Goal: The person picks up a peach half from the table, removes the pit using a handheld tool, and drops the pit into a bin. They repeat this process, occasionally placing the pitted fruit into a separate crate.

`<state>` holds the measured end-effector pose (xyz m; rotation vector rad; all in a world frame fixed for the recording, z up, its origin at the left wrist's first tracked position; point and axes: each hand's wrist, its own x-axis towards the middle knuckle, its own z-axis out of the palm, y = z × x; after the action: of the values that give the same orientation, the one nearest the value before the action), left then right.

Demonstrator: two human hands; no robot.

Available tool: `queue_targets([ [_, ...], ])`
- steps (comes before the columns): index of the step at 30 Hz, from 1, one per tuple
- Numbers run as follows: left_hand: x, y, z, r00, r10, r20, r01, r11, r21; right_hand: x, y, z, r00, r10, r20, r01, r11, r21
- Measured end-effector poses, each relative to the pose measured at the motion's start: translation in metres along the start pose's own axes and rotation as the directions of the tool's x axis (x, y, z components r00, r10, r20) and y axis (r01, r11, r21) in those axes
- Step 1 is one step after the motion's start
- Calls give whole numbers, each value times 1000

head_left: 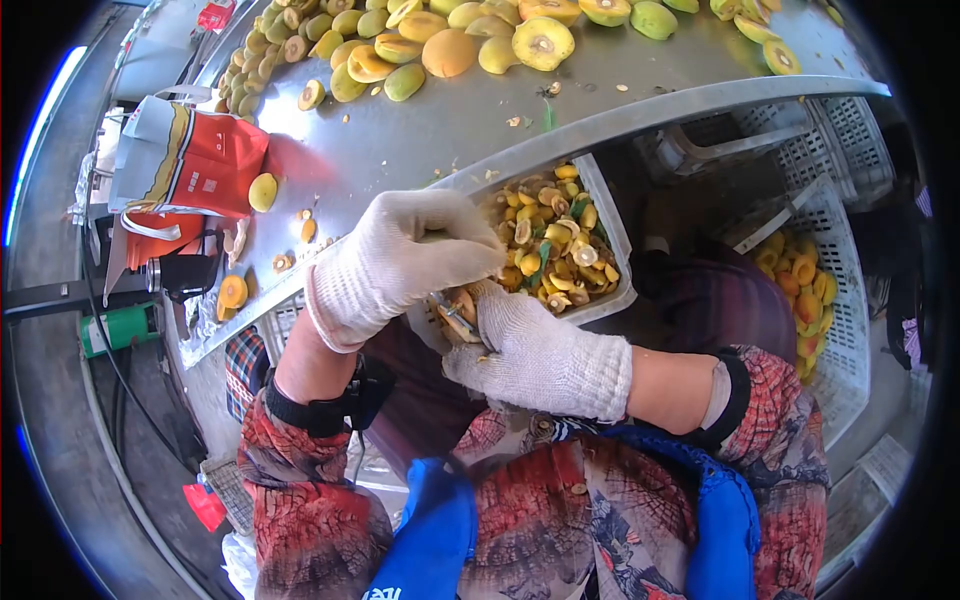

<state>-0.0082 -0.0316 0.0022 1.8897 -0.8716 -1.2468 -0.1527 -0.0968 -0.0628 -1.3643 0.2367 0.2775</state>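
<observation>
My left hand [405, 262], in a white knit glove, is closed with its fingertips pinched together above my other hand. A sliver of yellow-green shows between its fingers, but most of what it grips is hidden. My right hand [545, 350], gloved the same way, is wrapped round a small tool with a metal edge [455, 316], brownish at one side and largely covered by the fingers. Both hands nearly touch, over the near corner of a white crate [622, 262] that holds fruit scraps and stones [560, 240].
Yellow-green fruit [405, 82], whole and halved, lies heaped on the metal table [400, 150], whose raised rim [640, 115] runs above the crate. A red and white bag [200, 160] stands at left. Another crate [845, 330] with yellow fruit pieces sits at right.
</observation>
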Motion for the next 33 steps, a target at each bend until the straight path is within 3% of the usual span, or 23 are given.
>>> queue_targets([
  [1,0,3,1,999,-33,17,33,999,34,0,2,3,996,-51,-74,43,993,-111],
  [4,1,0,0,999,-28,18,27,999,21,0,-2,-1,999,-27,-30,25,999,-46],
  [7,2,3,-4,994,-86,69,85,996,16,-4,-9,-7,985,91,145,-119,974,195],
  [10,3,-3,-8,993,-42,110,39,999,24,0,0,-6,976,89,201,-134,966,223],
  [13,2,-12,-7,995,-11,97,14,999,-30,-10,-15,-17,918,122,376,-278,876,394],
  [16,1,-23,-4,999,29,23,-28,998,-52,-5,-1,-13,911,87,404,-297,817,494],
  [19,-6,-27,-2,1000,2,23,5,957,-290,-2,9,-3,909,40,415,-301,752,586],
  [22,-5,-41,2,996,58,-68,-81,906,-415,-3,1,-10,906,91,412,-307,813,495],
  [25,-4,-53,12,975,131,-179,-214,778,-591,-2,-12,-8,942,157,295,-259,901,348],
  [26,-5,-55,17,965,98,-244,-229,772,-593,-2,-12,-8,969,134,209,-183,955,233],
  [27,-5,-55,20,955,74,-286,-245,740,-626,1,-3,-3,998,-14,55,11,998,57],
  [29,-3,-55,28,932,21,-363,-282,670,-686,12,24,6,913,-380,-150,307,880,-363],
  [33,6,-58,29,927,-98,-362,-305,363,-880,13,24,0,879,-465,-106,237,619,-749],
])
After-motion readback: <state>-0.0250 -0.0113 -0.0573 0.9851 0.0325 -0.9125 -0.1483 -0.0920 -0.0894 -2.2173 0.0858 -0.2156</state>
